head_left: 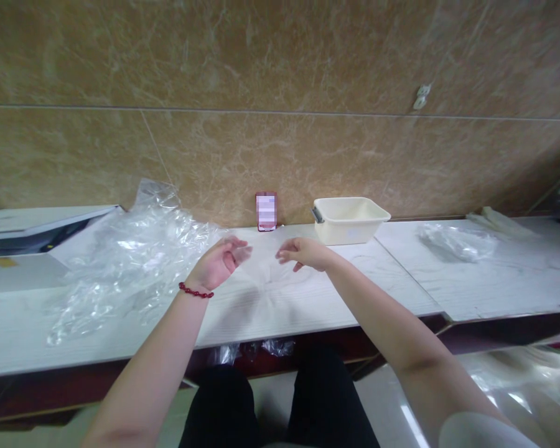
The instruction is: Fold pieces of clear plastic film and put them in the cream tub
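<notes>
My left hand (221, 260), with a red bead bracelet (196, 291) at its wrist, is raised over the white worktop (303, 305). Its palm is partly turned up and its fingers are apart, slightly smeared by motion. Across a small gap, my right hand (303, 253) hovers with loosely bent, parted fingers. Between and below the hands is a faint, see-through patch like clear film; I cannot tell whether either hand touches it. A heap of clear plastic bags (140, 249) lies just left of my left hand. Nearest my right hand stands a cream plastic bin (350, 231).
A phone with a red edge (266, 211) leans upright against the marbled wall (280, 162). A white box (23, 267) is at the far left. More clear plastic (457, 241) lies to the right. The worktop's front edge runs just above my knees (219, 404).
</notes>
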A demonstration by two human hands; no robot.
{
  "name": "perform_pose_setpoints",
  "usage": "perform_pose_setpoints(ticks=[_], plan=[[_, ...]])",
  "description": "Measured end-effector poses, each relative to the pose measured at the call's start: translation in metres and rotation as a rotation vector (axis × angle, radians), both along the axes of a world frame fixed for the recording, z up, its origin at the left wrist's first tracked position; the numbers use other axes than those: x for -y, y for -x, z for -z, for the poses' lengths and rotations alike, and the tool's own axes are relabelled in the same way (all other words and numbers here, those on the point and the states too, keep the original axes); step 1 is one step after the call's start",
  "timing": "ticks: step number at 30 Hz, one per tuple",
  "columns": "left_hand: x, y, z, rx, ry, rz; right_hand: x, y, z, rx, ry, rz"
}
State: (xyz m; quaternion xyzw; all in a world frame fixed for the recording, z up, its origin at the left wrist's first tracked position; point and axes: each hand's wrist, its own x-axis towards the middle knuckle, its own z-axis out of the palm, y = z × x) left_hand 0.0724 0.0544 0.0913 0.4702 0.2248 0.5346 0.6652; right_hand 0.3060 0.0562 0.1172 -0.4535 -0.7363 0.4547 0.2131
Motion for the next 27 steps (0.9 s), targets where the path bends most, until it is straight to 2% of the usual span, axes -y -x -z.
perform_pose_setpoints(ticks=[3,6,9,11,14,17,20,24,27], plan=[[0.007,0.005,0.003,-0.155,-0.067,-0.019,0.010,0.000,-0.008,0.175,-0.293,0.145],[0.020,-0.001,-0.008,-0.456,-0.257,-0.186,0.023,0.001,-0.023,0.434,-0.619,0.198],[0.033,-0.022,-0.027,-0.829,-0.529,-0.336,0.033,0.006,-0.035,0.600,-0.753,0.154],[0.035,-0.036,-0.037,-0.969,-0.590,-0.398,0.036,0.009,-0.041,0.635,-0.775,0.125],[0.025,-0.044,-0.045,-1.099,-0.529,-0.351,0.032,0.006,-0.046,0.592,-0.733,0.086],[0.008,-0.040,-0.047,-1.108,-0.429,-0.293,0.018,-0.005,-0.051,0.514,-0.532,0.073],[-0.008,-0.036,-0.050,-1.011,-0.247,-0.236,-0.003,-0.016,-0.054,0.434,-0.357,0.141],[-0.033,-0.041,-0.054,-0.800,0.034,-0.194,-0.040,-0.016,-0.052,0.453,-0.388,0.236],[-0.057,-0.045,-0.054,-0.705,0.119,-0.189,-0.067,-0.007,-0.049,0.532,-0.530,0.282]])
